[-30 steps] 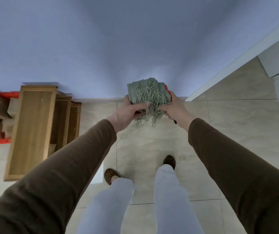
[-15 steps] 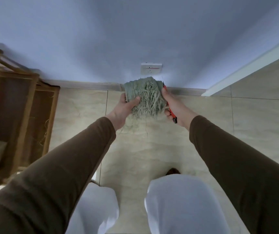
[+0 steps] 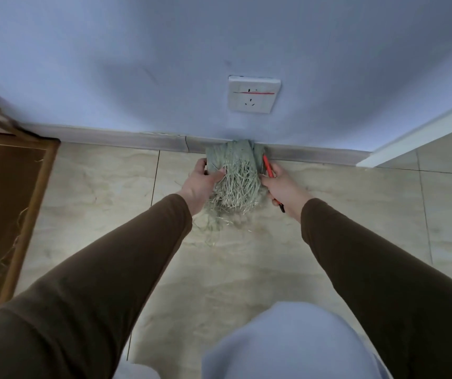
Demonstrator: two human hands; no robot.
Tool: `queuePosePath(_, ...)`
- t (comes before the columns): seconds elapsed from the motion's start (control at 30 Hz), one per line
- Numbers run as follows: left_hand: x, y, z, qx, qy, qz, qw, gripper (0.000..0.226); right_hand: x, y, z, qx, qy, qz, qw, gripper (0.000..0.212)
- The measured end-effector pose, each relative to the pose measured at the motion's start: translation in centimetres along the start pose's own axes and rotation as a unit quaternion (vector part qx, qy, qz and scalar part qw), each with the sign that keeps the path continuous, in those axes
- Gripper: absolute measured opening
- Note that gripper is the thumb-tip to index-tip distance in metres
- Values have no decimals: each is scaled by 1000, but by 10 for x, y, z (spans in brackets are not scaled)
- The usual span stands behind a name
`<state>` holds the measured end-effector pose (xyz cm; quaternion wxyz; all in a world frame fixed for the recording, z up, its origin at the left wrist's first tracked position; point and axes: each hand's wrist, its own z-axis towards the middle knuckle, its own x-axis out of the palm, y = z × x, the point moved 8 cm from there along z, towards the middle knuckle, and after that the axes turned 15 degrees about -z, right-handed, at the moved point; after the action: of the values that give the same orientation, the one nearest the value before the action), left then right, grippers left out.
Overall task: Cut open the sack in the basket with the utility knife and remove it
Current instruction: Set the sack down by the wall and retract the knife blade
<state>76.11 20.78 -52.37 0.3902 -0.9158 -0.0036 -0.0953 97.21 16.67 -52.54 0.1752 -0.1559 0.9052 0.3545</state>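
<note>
While the person crouches facing the wall, the sack [image 3: 230,160] is held low between both hands, just off the floor tiles [image 3: 104,192] and close against the skirting board [image 3: 126,138]. Landmark: the wall socket [image 3: 254,94]. The sack sits directly below it.

Sack: grey-green cloth, bundled, frayed pale fibres spilling from its near face toward the person. Long axis hard to call; it reads as running roughly from skirting toward the person.

Left hand [image 3: 203,184]: below and left of the socket, fingers curled over the sack's left flank, thumb pressed into the fibres. Firm grip.

Right hand [image 3: 282,184]: below and slightly right of the socket, closed round the utility knife [image 3: 269,166], red body, dark end poking out behind the wrist. The same hand presses against the sack's right flank. Cannot tell whether the blade is out.

Hands are apart, sack filling the gap; both about equally near it.

Judgement: the sack looks already cut and out of the basket; the likely step in hand is setting it down against the wall below the socket. The knife alongside the cloth is the thing to watch on release.

Around: a wooden frame or shelf unit [image 3: 14,203] far left of the socket, blurred, loose fibres clinging. White door trim [image 3: 421,132] to the socket's right. Nothing between sack and floor.
</note>
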Motion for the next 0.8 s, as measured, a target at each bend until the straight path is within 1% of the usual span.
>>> queuePosePath(0.07,-4,5,11,7,-26,8,1000,48,5,-1,11,-15,-8,-18,1000,38)
queuePosePath(0.17,-11,11,24,13,-68,23,997,76,10,-3,25,-27,-40,-62,997,38)
queuePosePath(0.23,-14,12,28,12,-100,38,994,85,12,-6,30,-19,-57,-93,994,36)
queuePosePath(0.37,-14,11,30,11,-135,78,988,73,10,-8,27,2,-86,-129,988,31)
queuePosePath(0.5,-20,11,24,15,-147,96,984,70,-1,-8,6,-6,-105,-134,985,33)
queuePosePath(0.6,-23,5,10,30,-153,105,982,67,-12,-12,-17,2,-103,-109,989,34)
queuePosePath(0.67,-24,0,-3,29,-149,102,983,72,-22,-16,-34,26,-114,-85,990,32)
queuePosePath(0.73,-24,-6,-18,21,-143,96,985,76,-31,-13,-52,45,-129,-70,988,28)
queuePosePath(0.8,-25,-11,-37,11,-135,86,987,73,-37,-2,-72,57,-142,-64,986,21)
